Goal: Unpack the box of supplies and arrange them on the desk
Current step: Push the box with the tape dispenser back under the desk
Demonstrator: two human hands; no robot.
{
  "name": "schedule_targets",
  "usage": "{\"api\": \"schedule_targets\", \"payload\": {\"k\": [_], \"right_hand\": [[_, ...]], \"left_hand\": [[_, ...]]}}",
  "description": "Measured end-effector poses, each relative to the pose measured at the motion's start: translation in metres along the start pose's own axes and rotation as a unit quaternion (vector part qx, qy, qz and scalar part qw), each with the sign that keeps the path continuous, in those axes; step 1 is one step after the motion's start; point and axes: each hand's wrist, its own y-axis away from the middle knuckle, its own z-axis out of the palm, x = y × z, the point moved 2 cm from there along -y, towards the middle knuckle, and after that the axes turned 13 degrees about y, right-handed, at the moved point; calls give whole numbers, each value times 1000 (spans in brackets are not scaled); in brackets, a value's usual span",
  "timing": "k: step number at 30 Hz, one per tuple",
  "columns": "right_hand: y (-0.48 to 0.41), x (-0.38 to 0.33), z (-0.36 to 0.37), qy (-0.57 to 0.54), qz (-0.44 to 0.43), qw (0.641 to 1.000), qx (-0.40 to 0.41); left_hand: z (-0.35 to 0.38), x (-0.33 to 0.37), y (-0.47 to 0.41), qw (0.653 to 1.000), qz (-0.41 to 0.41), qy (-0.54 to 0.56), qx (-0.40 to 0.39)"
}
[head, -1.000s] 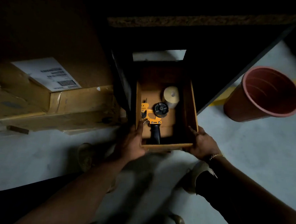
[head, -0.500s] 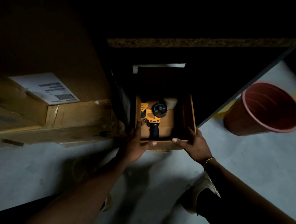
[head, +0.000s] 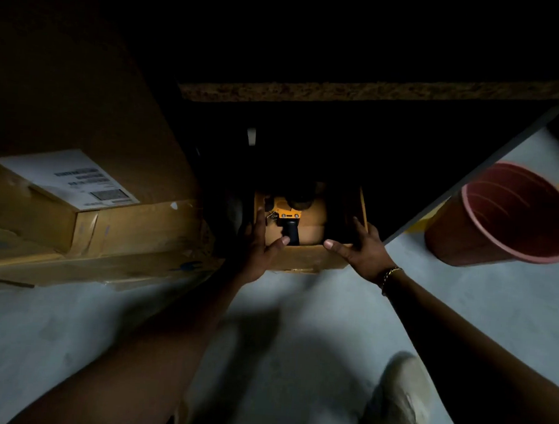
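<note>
A small open cardboard box (head: 311, 262) sits on the floor, mostly under the dark desk (head: 346, 94). Inside lies a yellow tape dispenser with a black handle (head: 289, 222); the box's far part is lost in shadow. My left hand (head: 255, 250) grips the box's near left corner, thumb over the front rim. My right hand (head: 358, 250) holds the near right corner, thumb on the front rim and fingers along the right wall.
A large cardboard carton with a white shipping label (head: 65, 180) lies at the left, on flattened cardboard (head: 85, 271). A terracotta-coloured bucket (head: 509, 221) stands at the right. A light shoe (head: 400, 405) rests on the grey floor at lower right.
The box has slid further under the desk; the white roll inside is now hidden in shadow. Both hands followed it forward, thumbs now over the front rim.
</note>
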Motion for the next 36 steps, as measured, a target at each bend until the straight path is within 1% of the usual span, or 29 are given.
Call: {"api": "schedule_targets", "payload": {"k": [3,12,14,17,19,20,22,23,25,28,30,32,36], "right_hand": [[-7,-1,-2,3,-4,1000,1],[-36,-7,-12,22,-10,1000,5],[-43,-9,-15,31,-23,999,16],[-53,-12,-20,45,-40,998,27],[-56,-13,-21,40,-26,999,19],[-53,-13,-21,38,-2,999,10],[-38,-16,-24,66,38,997,-20],[-27,-21,-28,93,44,994,-41],[2,-34,-48,149,41,985,-80],[57,-60,-92,206,26,967,-151],[101,-84,-126,244,32,948,-200],[150,-116,-162,250,32,939,-235],[239,-192,-237,242,26,934,-263]], "left_hand": [[1,1,-5,1000,-7,12,-7],[-2,6,-39,999,-25,47,12],[-1,5,-46,999,-14,41,21],[-2,9,-56,998,-31,45,25],[-1,11,-57,998,-43,33,17],[-2,11,-55,998,-55,26,9],[-5,6,-46,995,-96,16,-32],[-9,12,-34,992,-112,6,-62],[-26,42,0,985,-136,-30,-103],[-65,105,57,976,-130,-91,-146],[-99,153,95,963,-165,-117,-181],[-135,204,131,947,-178,-151,-222],[-209,302,190,930,-154,-170,-286]]}}
